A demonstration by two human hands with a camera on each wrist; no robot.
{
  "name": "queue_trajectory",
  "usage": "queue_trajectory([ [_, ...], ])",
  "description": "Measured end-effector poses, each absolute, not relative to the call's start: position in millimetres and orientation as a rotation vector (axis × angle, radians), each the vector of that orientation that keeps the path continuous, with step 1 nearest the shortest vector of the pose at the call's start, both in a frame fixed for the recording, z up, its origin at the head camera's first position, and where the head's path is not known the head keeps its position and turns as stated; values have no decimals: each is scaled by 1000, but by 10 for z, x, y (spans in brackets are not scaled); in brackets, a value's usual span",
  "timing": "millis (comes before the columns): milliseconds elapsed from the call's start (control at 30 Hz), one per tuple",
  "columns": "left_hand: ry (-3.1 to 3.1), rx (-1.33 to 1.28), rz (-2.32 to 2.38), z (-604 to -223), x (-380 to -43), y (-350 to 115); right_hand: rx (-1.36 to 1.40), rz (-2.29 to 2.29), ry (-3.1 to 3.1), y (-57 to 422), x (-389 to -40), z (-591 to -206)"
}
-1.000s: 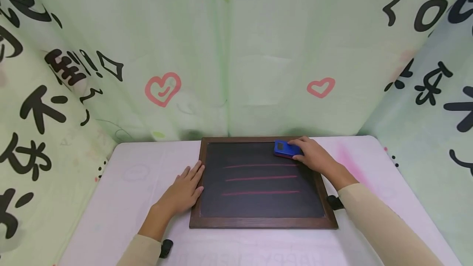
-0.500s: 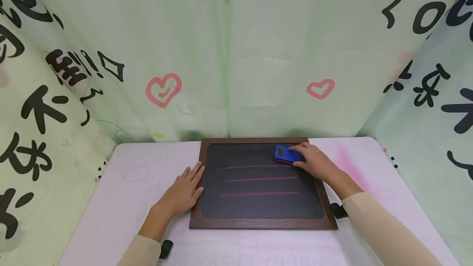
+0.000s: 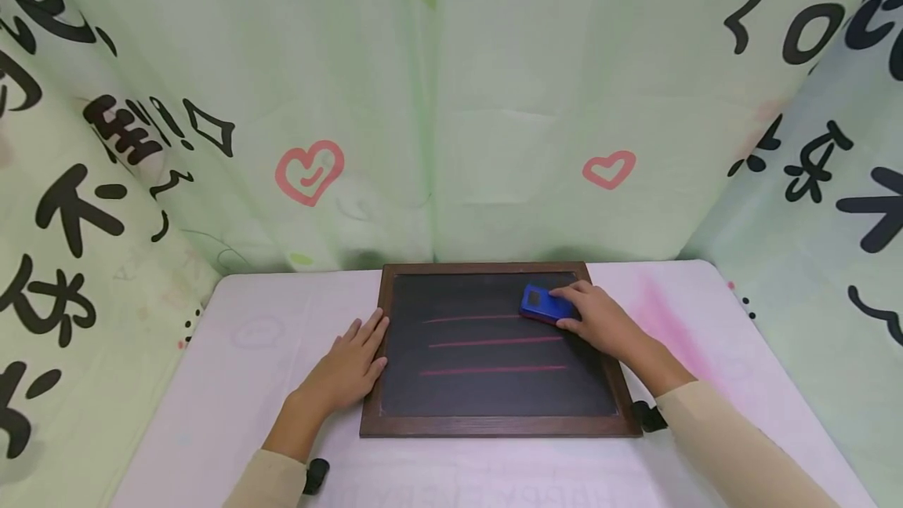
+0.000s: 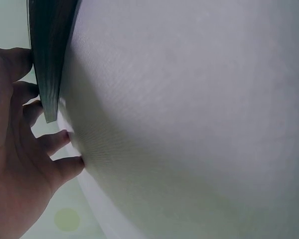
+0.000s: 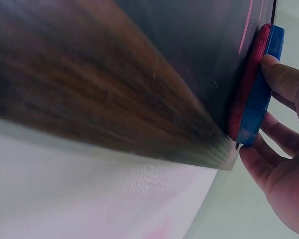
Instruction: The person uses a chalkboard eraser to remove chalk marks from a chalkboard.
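Observation:
A blackboard [image 3: 494,394] in a brown wooden frame lies on the table, with three pink chalk lines across it. My right hand [image 3: 600,321] grips a blue board eraser [image 3: 546,304] by its edges near the board's upper right. In the right wrist view, the eraser's red felt pad [image 5: 249,82] faces the board surface. The eraser covers the right end of the top line. My left hand [image 3: 346,363] rests against the frame's left side, fingers straight. The left wrist view shows its thumb and some fingertips at the frame edge [image 4: 51,64], others touching the tabletop.
A white table [image 3: 233,382] with a pink smear at its right carries the board. Behind and at both sides hang pale green curtains [image 3: 508,100] with black characters and pink hearts. The table's back edge runs right behind the board's top frame.
My right hand has brought the eraser a little down the board, from above the top line onto its right end. The left hand has stayed at the frame.

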State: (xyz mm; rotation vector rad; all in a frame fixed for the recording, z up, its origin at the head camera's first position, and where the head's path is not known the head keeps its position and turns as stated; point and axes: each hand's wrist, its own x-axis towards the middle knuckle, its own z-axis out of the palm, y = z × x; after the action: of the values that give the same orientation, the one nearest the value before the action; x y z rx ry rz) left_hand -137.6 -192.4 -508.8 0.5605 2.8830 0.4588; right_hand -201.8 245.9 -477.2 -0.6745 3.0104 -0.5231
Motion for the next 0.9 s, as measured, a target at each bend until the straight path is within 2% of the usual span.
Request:
queue_trajectory([
  [400,2878,570,456,-5073,-1377,-1920,-732,-489,3029,2238,-1979,-4803],
  [900,2879,566,447,-5059,-1372,-1924,-790,-415,2952,1693,-2082,-4780],
])
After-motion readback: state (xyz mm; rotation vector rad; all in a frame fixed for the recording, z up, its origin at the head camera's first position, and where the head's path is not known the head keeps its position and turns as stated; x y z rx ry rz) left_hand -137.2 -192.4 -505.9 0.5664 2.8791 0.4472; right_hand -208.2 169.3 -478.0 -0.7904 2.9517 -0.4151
